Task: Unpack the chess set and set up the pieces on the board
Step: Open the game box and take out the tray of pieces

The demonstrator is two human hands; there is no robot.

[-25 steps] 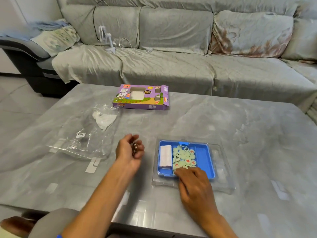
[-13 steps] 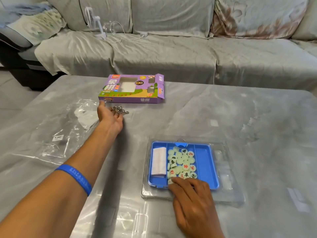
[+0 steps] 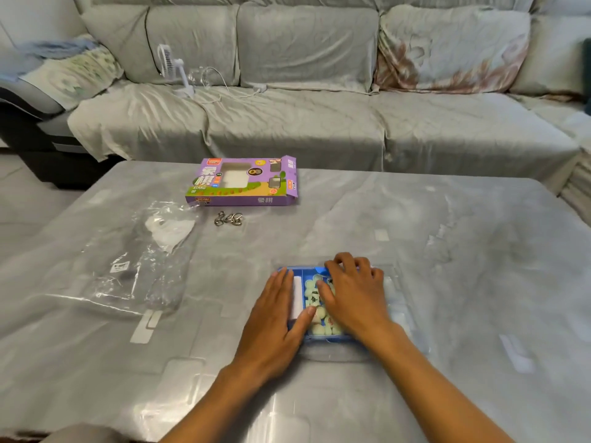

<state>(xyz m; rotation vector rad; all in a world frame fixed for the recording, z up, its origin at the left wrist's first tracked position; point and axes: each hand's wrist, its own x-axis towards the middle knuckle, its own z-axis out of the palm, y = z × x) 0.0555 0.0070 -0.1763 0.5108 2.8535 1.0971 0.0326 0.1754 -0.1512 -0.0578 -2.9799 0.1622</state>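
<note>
A blue tray (image 3: 319, 338) lies on the table in front of me, on a clear plastic lid (image 3: 398, 284). It holds several pale green round chess pieces (image 3: 315, 297) and a folded white paper (image 3: 296, 298). My left hand (image 3: 276, 321) rests flat along the tray's left side, fingers straight, thumb reaching over the near pieces. My right hand (image 3: 355, 292) lies across the pieces, its bent fingers spread and the fingertips at the tray's far rim. Neither hand lifts a piece. Much of the tray is hidden beneath both hands.
The purple chess box (image 3: 243, 183) lies at the table's far side, with a small metal ring puzzle (image 3: 227, 219) just in front of it. A crumpled clear plastic bag (image 3: 137, 260) covers the left. Behind the table is a grey sofa with a small white fan (image 3: 174, 68).
My left hand set the metal ring puzzle down by the purple box and came back to the tray's left side. My right hand slid from the near edge up over the pieces.
</note>
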